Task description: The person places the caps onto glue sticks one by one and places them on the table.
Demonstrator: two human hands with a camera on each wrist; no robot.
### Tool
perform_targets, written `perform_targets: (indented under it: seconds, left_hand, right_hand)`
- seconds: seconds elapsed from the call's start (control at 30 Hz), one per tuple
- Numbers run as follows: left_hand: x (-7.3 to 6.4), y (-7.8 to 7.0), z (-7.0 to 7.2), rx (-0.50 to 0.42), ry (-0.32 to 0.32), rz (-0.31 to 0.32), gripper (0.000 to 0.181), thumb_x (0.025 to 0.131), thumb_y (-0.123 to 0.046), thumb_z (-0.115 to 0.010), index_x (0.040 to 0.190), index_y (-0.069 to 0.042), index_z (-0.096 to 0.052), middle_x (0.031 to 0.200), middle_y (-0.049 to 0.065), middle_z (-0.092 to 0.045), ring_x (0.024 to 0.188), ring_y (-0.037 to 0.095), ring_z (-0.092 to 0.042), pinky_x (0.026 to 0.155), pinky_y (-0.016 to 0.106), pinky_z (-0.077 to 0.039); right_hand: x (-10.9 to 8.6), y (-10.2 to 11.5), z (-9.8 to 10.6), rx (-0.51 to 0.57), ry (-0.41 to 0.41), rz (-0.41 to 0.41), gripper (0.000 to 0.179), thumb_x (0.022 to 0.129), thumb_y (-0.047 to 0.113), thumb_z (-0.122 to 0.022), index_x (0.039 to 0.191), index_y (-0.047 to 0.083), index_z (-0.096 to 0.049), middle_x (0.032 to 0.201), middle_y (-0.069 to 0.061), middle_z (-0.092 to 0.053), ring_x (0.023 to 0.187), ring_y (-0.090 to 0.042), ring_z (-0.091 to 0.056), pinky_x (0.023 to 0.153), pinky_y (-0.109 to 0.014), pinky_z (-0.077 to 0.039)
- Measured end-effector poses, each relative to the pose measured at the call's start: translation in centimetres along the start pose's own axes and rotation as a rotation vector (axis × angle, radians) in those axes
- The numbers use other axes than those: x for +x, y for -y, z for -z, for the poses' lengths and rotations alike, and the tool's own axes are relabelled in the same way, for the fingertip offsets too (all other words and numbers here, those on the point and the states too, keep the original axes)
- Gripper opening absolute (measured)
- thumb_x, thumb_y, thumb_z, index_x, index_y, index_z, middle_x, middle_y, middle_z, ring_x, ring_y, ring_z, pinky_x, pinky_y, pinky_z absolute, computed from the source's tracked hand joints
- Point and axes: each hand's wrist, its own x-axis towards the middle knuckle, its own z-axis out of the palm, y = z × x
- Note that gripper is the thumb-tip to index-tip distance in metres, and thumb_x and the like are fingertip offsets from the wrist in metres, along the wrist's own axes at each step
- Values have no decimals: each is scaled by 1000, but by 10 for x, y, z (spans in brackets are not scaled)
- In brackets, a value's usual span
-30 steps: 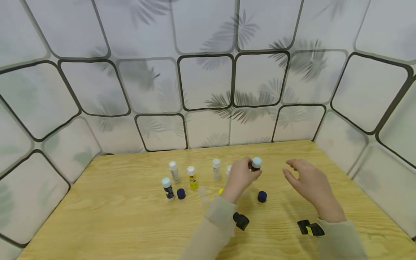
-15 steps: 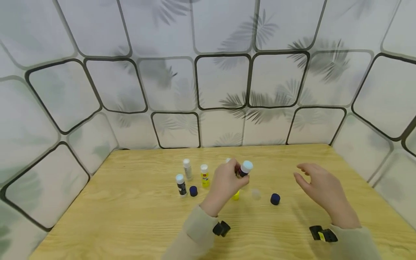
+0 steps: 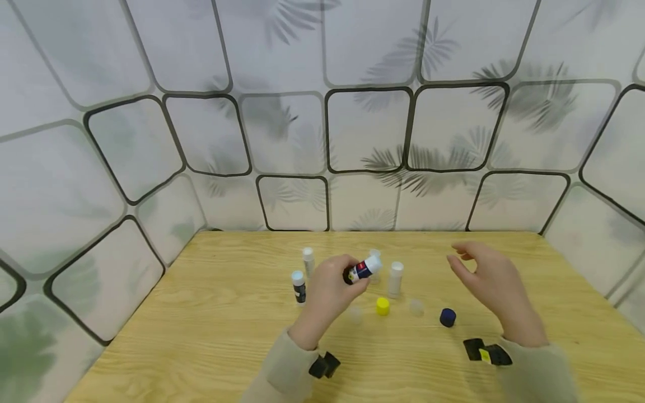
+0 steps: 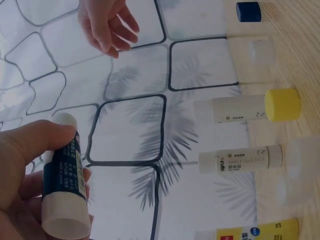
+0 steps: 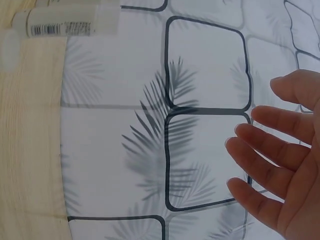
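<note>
The left hand (image 3: 327, 291) grips a dark blue cylindrical plastic glue stick (image 3: 361, 270), with the fingers and thumb curled round its barrel. This stick is in the air above the pale wooden table (image 3: 227, 358), tilted, its whitish end directed up and to the right. The right hand (image 3: 496, 282) holds nothing; its fingers are loosely bent, the thumb is apart from them, and it hovers over the right part of the table. Between the 2 hands, a white cylindrical plastic glue stick (image 3: 395, 280) stands upright. Near its base are a yellow round plastic cap (image 3: 382, 306) and a translucent round plastic cap (image 3: 416, 307). A dark blue round plastic cap (image 3: 447, 317) lies nearer to the right hand. Left of the left hand, a black-labelled glue stick with a pale blue top (image 3: 299, 288) stands upright.
</note>
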Motion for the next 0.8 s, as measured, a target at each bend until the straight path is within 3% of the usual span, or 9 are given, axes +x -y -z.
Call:
perform_targets:
  seconds: [0.2,0.33,0.53,0.8]
  left_hand:
    - [-2,1,8,11,-43,-16,22,73,-22,-72,90,-8,-66,82,0,-61,66,7,-51,56,18,-43]
    - [-1,3,13,56,-76,-42,23,72,-22,-73,89,-8,-66,81,0,-61,66,9,-53,56,19,-43]
    - [1,4,18,114,-122,-65,22,71,-21,-74,87,-8,-66,77,1,-61,62,9,-53,51,19,-42]
    - [-2,11,20,138,-155,-41,23,69,-21,-75,86,-8,-66,79,0,-62,63,9,-55,54,22,-44]
  right_hand:
    - [7,14,-8,46,18,3,26,83,14,-61,104,-1,-60,96,-18,-61,81,-31,-56,62,-46,-44]
    - [7,13,-11,49,74,-19,29,84,16,-61,106,-2,-59,100,-20,-59,84,-33,-56,66,-49,-43]
    - [6,2,-14,48,282,-102,36,85,24,-59,109,-3,-57,102,-21,-57,88,-35,-54,67,-48,-44]
    - [-3,-9,-38,59,572,-137,27,80,12,-61,103,-2,-59,98,-17,-60,83,-31,-56,65,-43,-46]
